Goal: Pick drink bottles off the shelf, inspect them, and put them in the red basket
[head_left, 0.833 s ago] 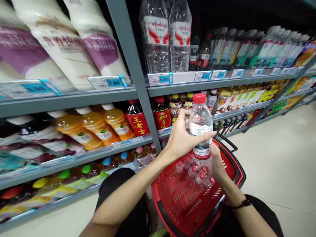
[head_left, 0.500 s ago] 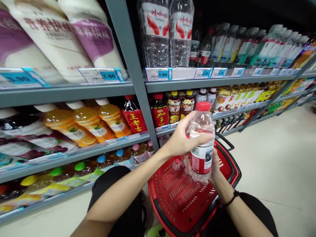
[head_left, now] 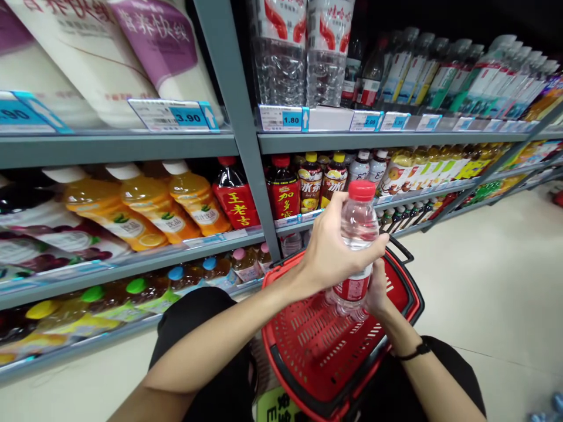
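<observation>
A clear water bottle (head_left: 358,225) with a red cap and red label stands upright above a red shopping basket (head_left: 308,351). My left hand (head_left: 329,249) is wrapped round its middle. My right hand (head_left: 377,287) grips its lower part from behind; a dark band sits on that wrist. The basket rests on my lap, its black handle (head_left: 399,249) folded toward the far rim. The bottle and my hands hide whatever lies in the basket's far part.
Grey store shelves (head_left: 352,140) run along the left and into the distance. They carry large water bottles (head_left: 303,53), orange juice bottles (head_left: 153,205), red-labelled tea bottles (head_left: 284,196), and white and purple bags (head_left: 109,53). Pale tiled floor (head_left: 492,281) opens on the right.
My left hand has closed further round the bottle, which turned so its red label faces me. The view tilted down, and the small bottles seen in the basket earlier are out of sight.
</observation>
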Demonstrator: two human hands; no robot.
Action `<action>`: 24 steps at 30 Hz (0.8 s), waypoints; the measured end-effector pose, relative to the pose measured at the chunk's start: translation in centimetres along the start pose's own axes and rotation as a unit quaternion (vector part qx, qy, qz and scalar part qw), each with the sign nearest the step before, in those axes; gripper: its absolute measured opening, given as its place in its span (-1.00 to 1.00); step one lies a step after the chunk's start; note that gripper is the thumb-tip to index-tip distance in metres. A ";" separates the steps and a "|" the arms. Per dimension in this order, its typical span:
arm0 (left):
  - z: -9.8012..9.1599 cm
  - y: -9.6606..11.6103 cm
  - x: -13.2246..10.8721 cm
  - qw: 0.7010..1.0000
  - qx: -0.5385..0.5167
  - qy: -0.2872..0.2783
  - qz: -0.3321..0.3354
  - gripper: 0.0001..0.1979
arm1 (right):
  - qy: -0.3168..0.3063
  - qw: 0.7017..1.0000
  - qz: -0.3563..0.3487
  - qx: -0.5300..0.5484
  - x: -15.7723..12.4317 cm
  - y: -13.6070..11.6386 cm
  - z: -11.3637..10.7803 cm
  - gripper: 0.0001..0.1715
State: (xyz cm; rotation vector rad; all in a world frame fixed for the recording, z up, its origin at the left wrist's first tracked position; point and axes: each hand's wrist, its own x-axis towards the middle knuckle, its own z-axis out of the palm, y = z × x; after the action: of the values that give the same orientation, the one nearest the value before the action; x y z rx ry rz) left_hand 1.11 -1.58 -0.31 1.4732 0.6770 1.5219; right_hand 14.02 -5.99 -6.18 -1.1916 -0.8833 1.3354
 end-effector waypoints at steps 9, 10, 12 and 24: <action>0.9 -0.4 -0.4 1.000 -0.011 -0.001 -0.004 -0.54 | 0.033 0.999 -0.015 0.032 -0.3 1.1 -0.6 -0.29; 0.9 -0.3 -0.5 1.000 -0.022 -0.002 -0.002 -0.54 | 0.038 0.999 -0.022 0.029 -0.3 1.2 -0.7 -0.28; 1.0 -0.2 -0.6 0.999 -0.038 -0.002 0.006 -0.54 | 0.053 0.997 -0.043 0.025 -0.3 1.2 -0.9 -0.25; 1.2 -0.1 -0.9 0.999 -0.033 0.005 0.019 -0.51 | 0.069 0.996 -0.056 -0.003 -0.6 0.9 -0.2 -0.21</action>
State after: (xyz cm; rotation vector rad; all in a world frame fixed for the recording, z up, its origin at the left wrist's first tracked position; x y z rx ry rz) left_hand 2.19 -2.50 -0.69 1.4377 0.6014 1.5666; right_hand 13.90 -6.72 -6.99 -1.2072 -0.8417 1.1473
